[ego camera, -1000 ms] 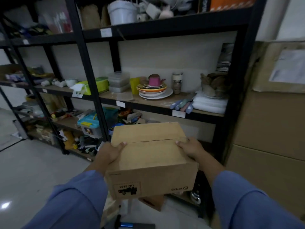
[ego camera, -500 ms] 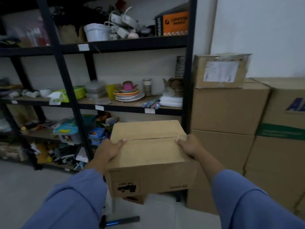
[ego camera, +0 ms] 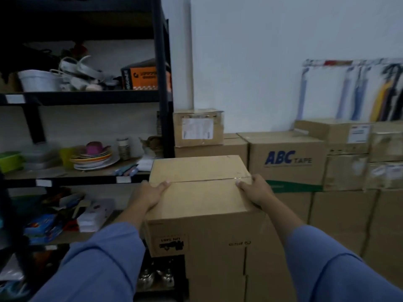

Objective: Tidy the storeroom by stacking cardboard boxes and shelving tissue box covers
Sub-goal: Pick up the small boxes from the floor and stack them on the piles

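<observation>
I carry a brown cardboard box [ego camera: 200, 199] at chest height, its taped top seam facing up. My left hand [ego camera: 150, 194] grips its left side, thumb on the top edge. My right hand [ego camera: 255, 190] grips its right side the same way. Straight ahead stands a stack of cardboard boxes [ego camera: 231, 149] against the white wall, with a small labelled box [ego camera: 198, 128] on top and an "ABC TAPE" box [ego camera: 287, 160] to its right. The carried box hides part of the stack's front. I see no tissue box covers.
A black metal shelving unit [ego camera: 162, 83] fills the left side, loaded with plates [ego camera: 93, 159], cups, a white tub [ego camera: 39, 80] and an orange box [ego camera: 141, 77]. More cardboard boxes [ego camera: 349, 149] run along the wall at right, under hanging straps [ego camera: 357, 90].
My view has swung right from the shelves to the stacked boxes by the wall. The carried box has risen slightly, and both hands keep the same hold on it.
</observation>
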